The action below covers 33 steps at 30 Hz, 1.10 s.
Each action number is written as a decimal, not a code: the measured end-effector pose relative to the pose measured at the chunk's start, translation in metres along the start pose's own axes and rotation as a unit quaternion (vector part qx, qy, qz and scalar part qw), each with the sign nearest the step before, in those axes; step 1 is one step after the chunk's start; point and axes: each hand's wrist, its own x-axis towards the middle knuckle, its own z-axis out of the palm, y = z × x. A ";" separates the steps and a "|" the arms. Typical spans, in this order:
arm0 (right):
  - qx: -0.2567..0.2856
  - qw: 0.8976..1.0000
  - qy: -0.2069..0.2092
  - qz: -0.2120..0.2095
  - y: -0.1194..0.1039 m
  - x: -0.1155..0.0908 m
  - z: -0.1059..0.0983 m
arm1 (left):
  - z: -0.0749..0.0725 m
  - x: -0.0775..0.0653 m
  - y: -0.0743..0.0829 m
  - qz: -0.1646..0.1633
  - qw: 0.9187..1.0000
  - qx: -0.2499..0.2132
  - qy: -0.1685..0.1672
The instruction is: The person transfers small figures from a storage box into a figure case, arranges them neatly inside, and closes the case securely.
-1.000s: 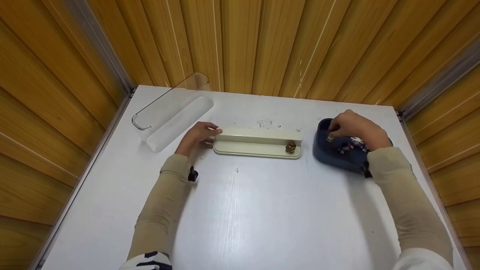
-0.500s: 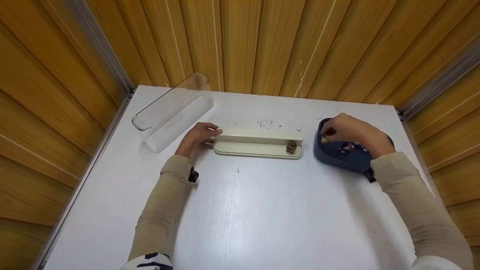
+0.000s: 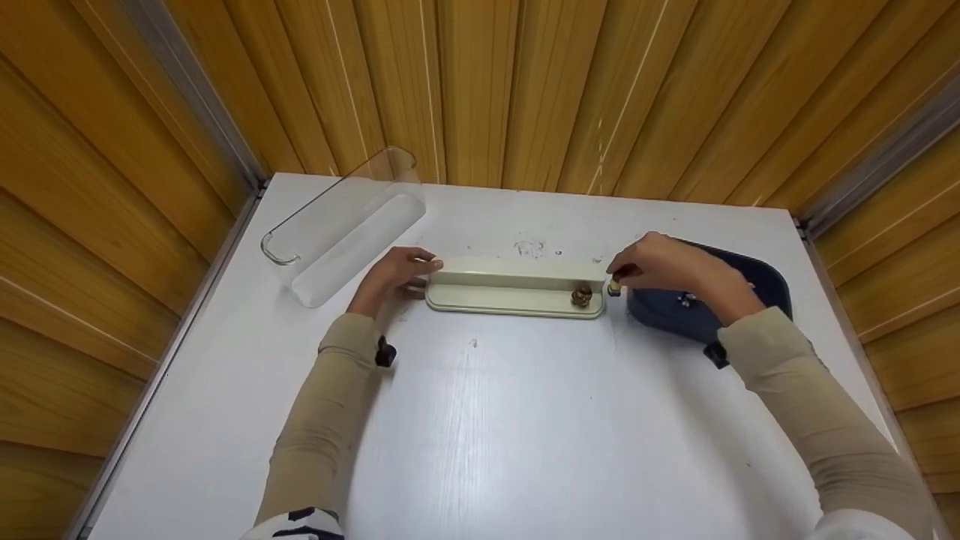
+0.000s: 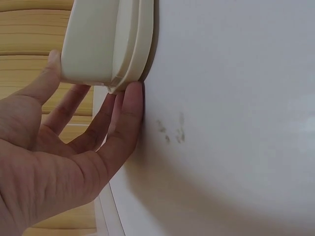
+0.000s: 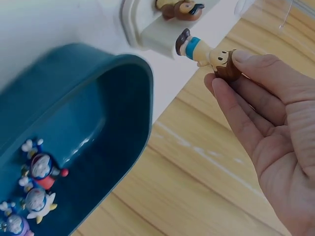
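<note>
My right hand point(image 3: 660, 262) pinches a small toy figurine point(image 5: 206, 54) by its brown-haired head, thumb against fingertips. The figurine has a smiling face, a blue band and dark feet, and hangs just right of a cream stepped display base point(image 3: 502, 300). On that base's lower step, at the right end, sits another brown figurine point(image 3: 581, 295). My left hand point(image 4: 64, 142) holds the base's left end, thumb on the raised step and fingers at the lower edge. Below my right forearm is a dark blue bin point(image 5: 113, 88) with several small colourful figurines point(image 5: 42, 167) inside.
A clear plastic cover point(image 3: 352, 217) lies at the back left of the white table point(image 3: 480, 420). Wood-patterned panels point(image 3: 480, 90) enclose the table's back and sides. Small dark marks show on the tabletop behind the base.
My right hand has lifted the figurine out of the blue bin and moved left, up to the base's right end. The left hand stays at the base.
</note>
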 end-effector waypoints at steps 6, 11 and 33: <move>0.006 0.999 0.019 -0.040 -0.007 0.008 0.004 | 0.003 0.003 0.001 -0.003 1.000 -0.023 0.001; 0.019 0.998 0.020 -0.060 -0.013 0.018 0.006 | 0.007 0.004 0.005 -0.003 1.000 -0.023 -0.003; 0.050 0.993 0.003 -0.109 -0.032 0.051 0.030 | 0.000 -0.003 -0.005 -0.001 0.999 -0.040 0.003</move>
